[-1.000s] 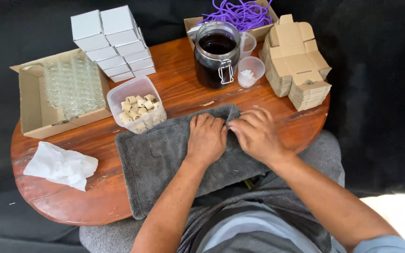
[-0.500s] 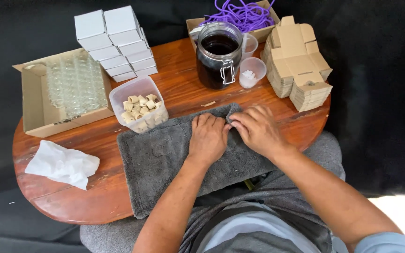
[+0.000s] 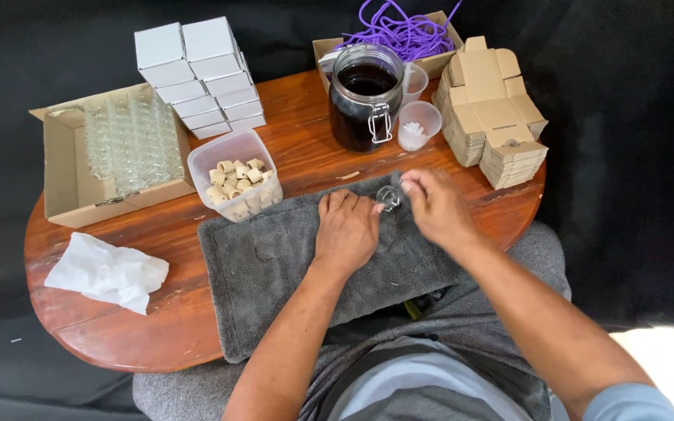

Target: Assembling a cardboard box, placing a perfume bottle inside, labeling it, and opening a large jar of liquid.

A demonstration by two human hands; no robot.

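One round wooden table (image 3: 290, 148) carries everything, and its rim is crowded on the far side while the near edge, toward the person's lap, has the only free room. Spread over that near edge lies a grey towel (image 3: 274, 273), most likely as a soft pad so glass does not knock on wood; it hangs off the rim toward the lap. Along the far side stand a cardboard box of small glass bottles (image 3: 130, 144), a stack of white boxes (image 3: 204, 74), a pile of flat cardboard cartons (image 3: 489, 101) and a dark jar with a clamp lid (image 3: 364, 97), all within reach but leaving little open wood between them. A plastic tub of corks (image 3: 235, 183) touches the towel's far corner, and a crumpled tissue (image 3: 107, 269) sits apart at the left. The left hand (image 3: 346, 230) rests knuckles-up on the towel, fingers curled, its tip touching a small clear glass bottle (image 3: 388, 195). The right hand (image 3: 434, 206) pinches that bottle from the other side, just above the towel's far edge.
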